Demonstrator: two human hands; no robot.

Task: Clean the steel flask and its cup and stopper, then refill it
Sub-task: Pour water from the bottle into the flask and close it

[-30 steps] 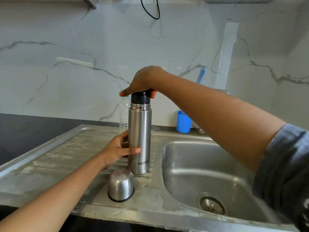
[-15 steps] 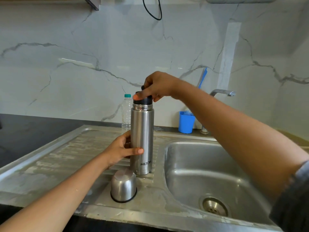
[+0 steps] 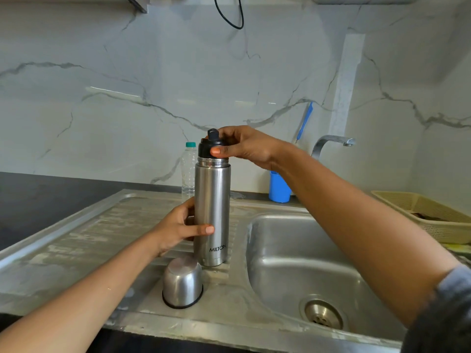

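Setting: kitchen sink unit, steel draining board point(image 3: 76, 238) on the left and basin point(image 3: 293, 256) on the right, with dark counter around them.
Cup: steel cup point(image 3: 182, 281) stands upside down on the draining board, nearest the person and just in front of the flask's foot.
Left hand: left hand point(image 3: 175, 228) wraps the lower body of the flask from the left, thumb across the front and fingers curled round behind.
Flask: steel flask point(image 3: 212, 207) stands upright on the draining board, close to the basin's edge.
Stopper: black stopper point(image 3: 205, 149) sits in the flask's neck. Whether it is loosened cannot be told.
Right hand: right hand point(image 3: 244, 145) pinches the stopper from the right, thumb on its front and fingers over the top and back.
Step in hand: most likely unscrewing the stopper, with the cup already off.
Doing it well: press the flask down with the lower hand so that only the stopper turns. Grip the stopper's wall, not the small knob on top. Lift it straight up once free. Keep the flask upright until it is over the basin.
Risk: a tall, narrow flask could tip toward the basin if the lower grip slackens.
Farther back: water bottle point(image 3: 188, 169) stands behind the flask. Beyond are a blue holder point(image 3: 279, 187), the tap point(image 3: 331, 141), a basket point(image 3: 420, 207) and the marble wall point(image 3: 127, 85).
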